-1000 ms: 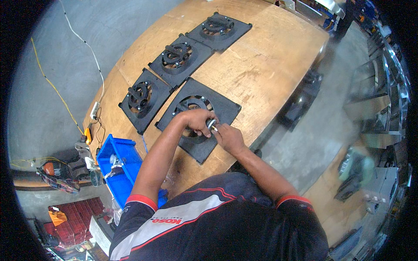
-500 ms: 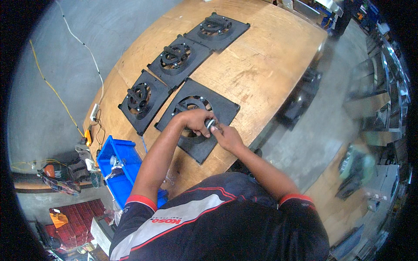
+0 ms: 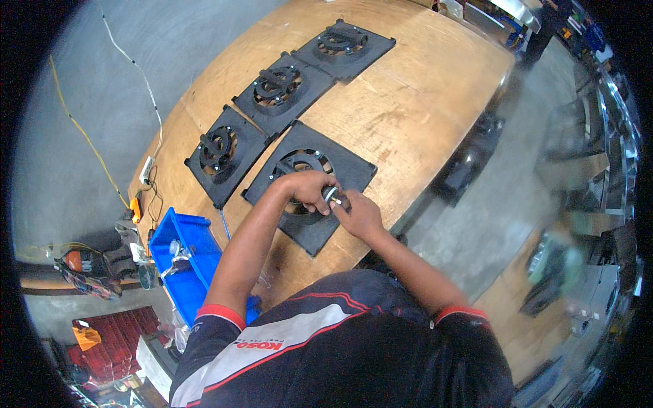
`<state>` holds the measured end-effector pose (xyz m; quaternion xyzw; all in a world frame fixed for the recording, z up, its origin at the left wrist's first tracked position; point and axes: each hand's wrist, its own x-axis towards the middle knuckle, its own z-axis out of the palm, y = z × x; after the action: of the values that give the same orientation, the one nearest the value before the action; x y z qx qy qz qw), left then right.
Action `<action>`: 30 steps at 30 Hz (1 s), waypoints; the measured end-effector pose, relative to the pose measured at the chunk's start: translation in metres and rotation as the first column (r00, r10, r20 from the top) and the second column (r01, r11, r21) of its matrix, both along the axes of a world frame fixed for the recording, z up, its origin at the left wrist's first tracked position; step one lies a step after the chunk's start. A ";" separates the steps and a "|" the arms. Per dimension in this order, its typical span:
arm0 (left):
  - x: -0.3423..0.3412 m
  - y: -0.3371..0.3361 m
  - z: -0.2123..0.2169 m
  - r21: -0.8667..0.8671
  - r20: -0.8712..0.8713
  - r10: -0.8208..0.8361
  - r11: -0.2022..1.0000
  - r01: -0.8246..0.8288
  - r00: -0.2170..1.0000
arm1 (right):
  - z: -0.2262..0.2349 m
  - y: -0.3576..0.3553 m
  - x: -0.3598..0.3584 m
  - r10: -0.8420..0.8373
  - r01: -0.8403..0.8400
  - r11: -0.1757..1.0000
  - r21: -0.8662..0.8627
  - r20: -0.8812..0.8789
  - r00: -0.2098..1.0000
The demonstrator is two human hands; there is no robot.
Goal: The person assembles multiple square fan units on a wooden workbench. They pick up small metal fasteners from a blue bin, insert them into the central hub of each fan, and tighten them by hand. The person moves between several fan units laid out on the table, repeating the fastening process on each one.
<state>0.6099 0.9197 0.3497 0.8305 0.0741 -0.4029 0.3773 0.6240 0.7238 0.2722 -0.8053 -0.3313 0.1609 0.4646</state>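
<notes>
A small dark cylindrical part with a pale ring (image 3: 330, 193) sits between my two hands. My left hand (image 3: 307, 190) is closed round its near side, fingers curled. Gripping its other end, my right hand (image 3: 360, 215) pinches with thumb and fingers. Both hands are over a black square panel (image 3: 343, 162) with a round slotted opening in its middle, partly hidden by my left hand. The panel lies flat on the wooden table (image 3: 422, 88). Whether the small part touches the panel, I cannot tell.
Three similar black panels lie in a row beyond: a left one (image 3: 245, 173), a middle one (image 3: 309, 88) and a far one (image 3: 371, 51). A blue bin (image 3: 197, 234) with small parts stands left of my left forearm. A white power strip (image 3: 146, 170) lies at the table's left edge.
My right hand has turned slightly and shifted a little to the right at the small part, showing more of it. My left hand keeps its grip. The panels stay put.
</notes>
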 end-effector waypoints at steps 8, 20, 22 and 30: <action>0.004 -0.003 0.004 0.015 -0.018 -0.009 1.000 0.009 1.000 | -0.025 0.008 0.001 0.018 -0.024 1.000 -0.007 -0.478 0.878; 0.002 -0.001 0.005 -0.002 -0.019 -0.020 1.000 0.020 1.000 | 0.002 0.008 0.005 0.041 -0.053 0.987 -0.153 -0.082 0.996; 0.002 -0.001 0.003 -0.019 -0.017 -0.019 1.000 0.019 1.000 | 0.002 0.004 -0.004 -0.016 0.020 0.999 -0.045 0.087 0.996; -0.002 0.000 0.000 -0.015 -0.006 0.014 1.000 -0.014 1.000 | 0.004 0.005 -0.001 0.053 -0.052 0.993 -0.110 0.005 0.999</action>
<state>0.6081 0.9202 0.3495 0.8260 0.0778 -0.4031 0.3861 0.6233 0.7286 0.2767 -0.8214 -0.3449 0.1878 0.4137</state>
